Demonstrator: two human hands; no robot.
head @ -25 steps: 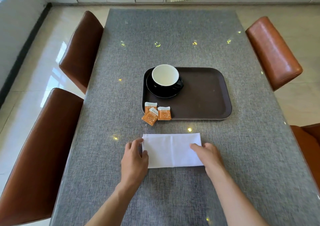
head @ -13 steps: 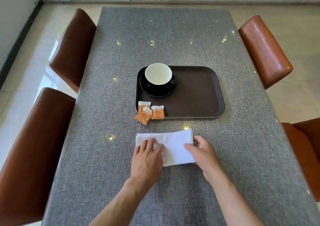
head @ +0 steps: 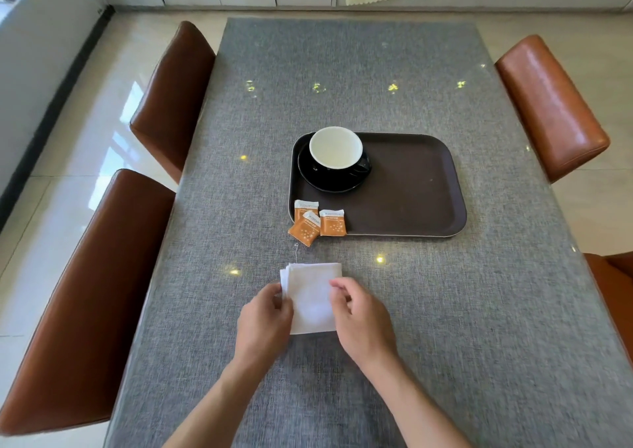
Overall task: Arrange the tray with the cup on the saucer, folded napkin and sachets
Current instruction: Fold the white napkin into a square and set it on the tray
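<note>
A white napkin [head: 311,296], folded into a small square, lies on the grey table in front of the tray. My left hand [head: 265,320] pinches its left edge and my right hand [head: 361,317] holds its right edge. Beyond it sits a dark brown tray [head: 414,190]. In the tray's far left corner a black cup with a white inside [head: 335,148] stands on a black saucer [head: 329,182]. Three orange sachets [head: 317,222] lie at the tray's near left corner, one hanging over the rim onto the table.
The table [head: 342,70] wears a grey woven cloth. Two brown leather chairs [head: 85,293] stand along its left side, and two more [head: 551,104] along its right. White cabinets and a pale curtain line the far wall.
The napkin went from a wide rectangle to a small square: my right hand carried its right half over to the left. Both hands have closed in on the square's edges.
</note>
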